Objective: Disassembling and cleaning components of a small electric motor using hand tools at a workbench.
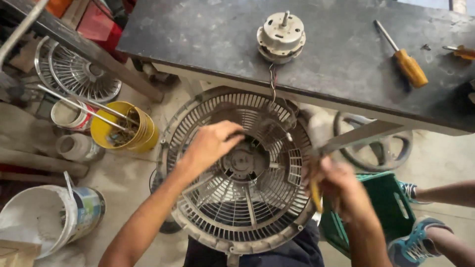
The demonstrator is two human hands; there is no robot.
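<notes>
Counter [346, 64] of dark, scuffed stone spans the top of the view, well beyond both hands. Below its edge, resting on the person's lap, lies the round grey plastic fan guard [242, 173], a slatted grille with a hub at its middle. The left hand [210, 143] lies on the grille's upper left part, its fingers [232, 134] curled and pressed together over the slats just beside the hub. The right hand [336, 185] sits at the guard's right rim, blurred; its fingers are wrapped round a yellow-handled tool [315, 197], though I cannot tell what kind. A green plastic crate [391, 198] stands just right of that hand, and another person's blue sneakers [413, 242] lie beyond it. Left of the left hand stand a white bucket [44, 217] and a yellow can [126, 129] with metal rods. On the counter, straight above the fingers, sits a fan motor [281, 35], its thin wires dropping to the guard; an orange-handled screwdriver [403, 57] lies up to the right.
</notes>
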